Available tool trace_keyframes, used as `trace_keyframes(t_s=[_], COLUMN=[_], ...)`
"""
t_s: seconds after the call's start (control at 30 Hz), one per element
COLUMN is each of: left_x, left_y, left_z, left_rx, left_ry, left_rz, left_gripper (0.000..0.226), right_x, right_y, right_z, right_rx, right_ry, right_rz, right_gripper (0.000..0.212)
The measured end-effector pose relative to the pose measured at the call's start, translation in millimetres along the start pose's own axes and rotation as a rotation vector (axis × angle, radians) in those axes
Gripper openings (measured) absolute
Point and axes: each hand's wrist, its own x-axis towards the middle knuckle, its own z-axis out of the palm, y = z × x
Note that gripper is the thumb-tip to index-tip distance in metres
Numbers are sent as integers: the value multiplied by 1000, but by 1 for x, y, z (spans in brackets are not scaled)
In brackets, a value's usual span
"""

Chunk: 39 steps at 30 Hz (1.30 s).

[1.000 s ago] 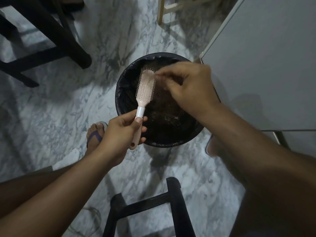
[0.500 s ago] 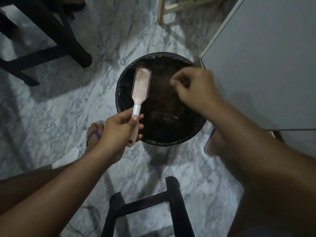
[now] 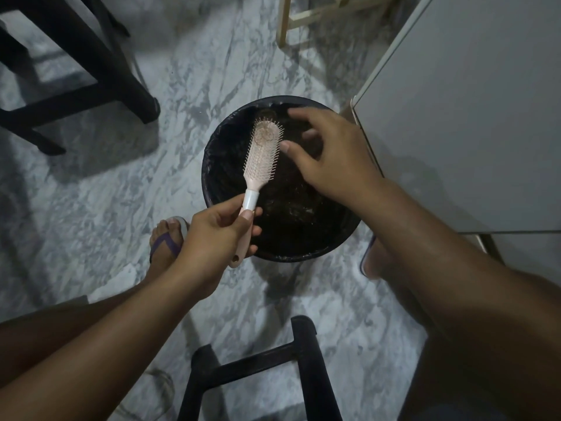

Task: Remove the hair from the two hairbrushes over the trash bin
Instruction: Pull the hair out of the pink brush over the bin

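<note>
A pink hairbrush point(image 3: 261, 156) with a white collar is held over the round black trash bin point(image 3: 212, 165), bristles facing up. A small curl of hair sits among the bristles near its tip. My left hand point(image 3: 215, 238) grips the brush by its handle at the bin's near-left rim. My right hand point(image 3: 331, 153) hovers over the bin just right of the brush head, fingers spread, holding nothing. Only one hairbrush is in view.
The bin stands on a grey marble floor point(image 3: 91, 208). A white cabinet point(image 3: 470, 117) is close on the right. Dark stool legs point(image 3: 91, 86) stand at the upper left, another dark frame point(image 3: 258, 369) at the bottom, pale wooden legs point(image 3: 291, 19) at the top. My sandalled foot point(image 3: 167, 241) is left of the bin.
My right hand pulled away from the brush with fingers pinched, then opened its fingers over the bin and came back beside the brush head. The brush shifted slightly left, then turned bristles up.
</note>
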Motion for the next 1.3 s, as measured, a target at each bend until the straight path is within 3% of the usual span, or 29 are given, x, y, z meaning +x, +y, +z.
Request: trace_keyframes(t_s=[0.07, 0.13, 0.3, 0.53, 0.9, 0.97, 1.07, 1.2, 1.23, 1.3], left_x=[-3, -5, -7, -6, 0, 1, 2, 1, 1, 0], left_y=[-1, -1, -2, -5, -7, -4, -1, 3, 4, 4], left_z=[2, 2, 1, -1, -7, -7, -6, -5, -5, -4], left_rx=[23, 63, 81, 78, -63, -75, -81, -81, -83, -84], left_ry=[-26, -69, -173, -186, -78, -65, -63, -79, -81, -88], left_rz=[17, 44, 44, 48, -76, -66, -51, -32, -28, -24], left_gripper=[35, 38, 44, 44, 37, 37, 37, 37, 38, 38], right_x=[0, 0, 2, 4, 15, 14, 12, 7, 6, 6], right_y=[3, 7, 7, 6, -15, -5, 13, 17, 16, 14], right_z=[7, 12, 9, 9, -33, -31, -21, -16, -16, -19], right_rx=[40, 40, 29, -56, 178, 112, -73, -379, -388, -309], right_ry=[-13, 2, 75, 144, 585, 446, 45, -587, -625, -485], right_rz=[-11, -14, 40, 16, -213, -124, 101, 317, 321, 300], right_gripper=[56, 57, 44, 23, 14, 14, 18, 72, 79, 68])
